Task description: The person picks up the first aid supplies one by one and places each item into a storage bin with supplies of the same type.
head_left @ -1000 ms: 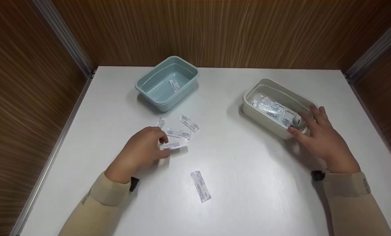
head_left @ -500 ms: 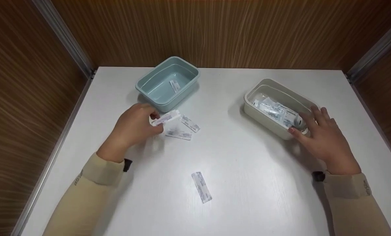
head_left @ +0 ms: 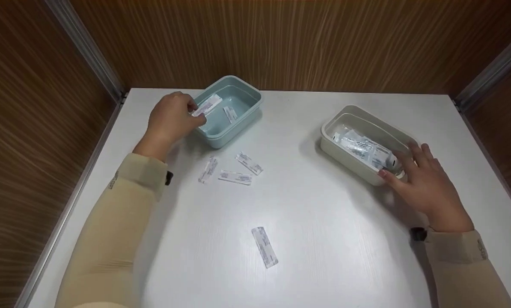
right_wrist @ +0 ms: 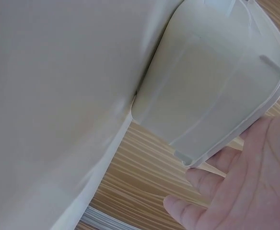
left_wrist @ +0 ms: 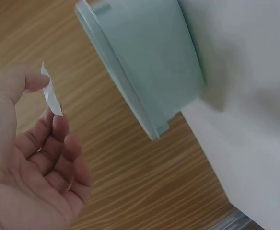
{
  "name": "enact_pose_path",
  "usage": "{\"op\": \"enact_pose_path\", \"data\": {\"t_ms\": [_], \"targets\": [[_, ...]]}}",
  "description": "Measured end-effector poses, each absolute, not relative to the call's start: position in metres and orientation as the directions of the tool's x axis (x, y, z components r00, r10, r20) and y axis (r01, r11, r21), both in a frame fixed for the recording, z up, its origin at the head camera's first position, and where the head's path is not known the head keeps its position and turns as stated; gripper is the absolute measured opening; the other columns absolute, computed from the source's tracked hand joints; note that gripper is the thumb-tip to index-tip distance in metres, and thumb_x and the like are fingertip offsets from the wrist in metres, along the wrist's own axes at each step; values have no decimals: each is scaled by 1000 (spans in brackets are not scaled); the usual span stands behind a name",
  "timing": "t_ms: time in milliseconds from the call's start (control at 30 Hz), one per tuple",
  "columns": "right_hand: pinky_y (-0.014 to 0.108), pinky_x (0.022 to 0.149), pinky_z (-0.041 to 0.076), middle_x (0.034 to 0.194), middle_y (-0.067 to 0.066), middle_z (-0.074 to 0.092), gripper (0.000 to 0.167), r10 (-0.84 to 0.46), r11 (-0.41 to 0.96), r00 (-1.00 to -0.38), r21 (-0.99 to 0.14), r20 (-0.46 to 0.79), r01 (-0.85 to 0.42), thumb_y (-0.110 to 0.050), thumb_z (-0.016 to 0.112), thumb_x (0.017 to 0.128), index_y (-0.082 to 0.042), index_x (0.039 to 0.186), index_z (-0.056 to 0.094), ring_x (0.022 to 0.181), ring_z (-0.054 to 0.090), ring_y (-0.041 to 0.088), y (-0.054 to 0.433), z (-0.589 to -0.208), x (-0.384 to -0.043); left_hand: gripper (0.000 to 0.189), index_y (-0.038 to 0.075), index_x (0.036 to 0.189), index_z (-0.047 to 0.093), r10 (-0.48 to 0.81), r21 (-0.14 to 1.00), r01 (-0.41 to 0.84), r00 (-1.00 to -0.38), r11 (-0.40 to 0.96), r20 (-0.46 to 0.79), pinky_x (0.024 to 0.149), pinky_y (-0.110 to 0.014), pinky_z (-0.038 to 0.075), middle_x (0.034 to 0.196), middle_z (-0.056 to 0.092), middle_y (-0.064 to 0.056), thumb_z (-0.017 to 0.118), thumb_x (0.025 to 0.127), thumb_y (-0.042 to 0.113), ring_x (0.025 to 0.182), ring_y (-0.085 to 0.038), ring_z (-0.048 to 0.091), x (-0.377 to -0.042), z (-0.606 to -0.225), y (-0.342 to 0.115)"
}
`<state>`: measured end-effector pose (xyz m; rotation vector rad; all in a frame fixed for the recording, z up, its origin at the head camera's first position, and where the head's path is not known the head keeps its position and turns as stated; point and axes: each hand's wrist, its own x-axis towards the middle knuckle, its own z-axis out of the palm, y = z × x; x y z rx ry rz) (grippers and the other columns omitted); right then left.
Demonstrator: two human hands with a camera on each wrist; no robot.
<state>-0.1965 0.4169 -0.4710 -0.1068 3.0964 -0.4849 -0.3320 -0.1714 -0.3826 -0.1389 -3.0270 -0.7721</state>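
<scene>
In the head view my left hand [head_left: 173, 116] pinches a narrow white strip packet [head_left: 208, 104] with purplish print, like a wrapped adhesive bandage, over the left side of the blue bin [head_left: 221, 139]. From the left wrist the packet [left_wrist: 51, 95] appears edge-on between thumb and fingertips, apart from the bin [left_wrist: 149, 62]. Another strip packet [head_left: 230, 114] lies inside that bin. My right hand [head_left: 429, 186] rests on the near right corner of the beige bin [head_left: 349, 160], fingers spread along its rim. Clear-and-white packets [head_left: 362, 147] fill part of the beige bin.
Below the blue bin, several similar strips lie loose on the white table [head_left: 324, 239], one of them a left-hand strip [head_left: 208, 170]. A lone strip [head_left: 264, 247] lies closer to the front. Wood-grain panels [head_left: 281, 42] enclose the back and sides.
My left hand has carried the pinched strip from the loose group up and left to the blue bin, uncovering the left-hand strip. My right hand stays at the beige bin.
</scene>
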Motion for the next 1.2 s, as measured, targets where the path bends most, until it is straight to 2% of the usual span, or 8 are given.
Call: {"op": "enact_pose_path", "data": {"t_ms": [167,267,500,833,1200], "targets": [[90,129,14,189,28,8,91,-63,948,-998,-314,3,-61,-71,52,112,-5,174,37,175,-2,59,418,-471,-195,42,2,135,74,28,498,-2,-998,867,-52,101,-47,62,132,74,-16,72,106,32,112,-31,66,-354,-385,-168],[91,127,15,189,27,9,90,-64,946,-998,-318,11,-64,-70,52,112,-6,174,37,175,-2,58,418,-473,-195,44,1,137,73,10,505,-19,-998,863,-56,103,-48,63,133,74,-17,71,108,34,114,-31,68,-363,-391,-166],[92,126,16,189,26,8,91,-64,944,-998,-323,14,-65,-70,52,112,-5,175,37,176,-2,57,417,-474,-197,59,0,157,62,-12,549,-21,-1000,836,-21,122,-51,56,157,61,-19,66,110,37,134,-33,64,-369,-404,-168],[94,123,18,189,29,8,88,-59,945,-998,-320,15,-60,-66,52,113,-4,174,36,174,-2,60,422,-471,-197,55,3,151,68,14,546,75,-993,835,117,122,-52,55,151,64,-16,65,108,38,137,-34,66,-348,-410,-164],[95,120,20,190,26,7,91,-58,941,-998,-335,6,-56,-68,55,112,-6,175,34,176,-2,57,421,-470,-201,54,4,144,72,72,575,152,-985,804,160,128,-55,50,154,65,-14,71,103,40,147,-34,61,-312,-425,-159]]}}
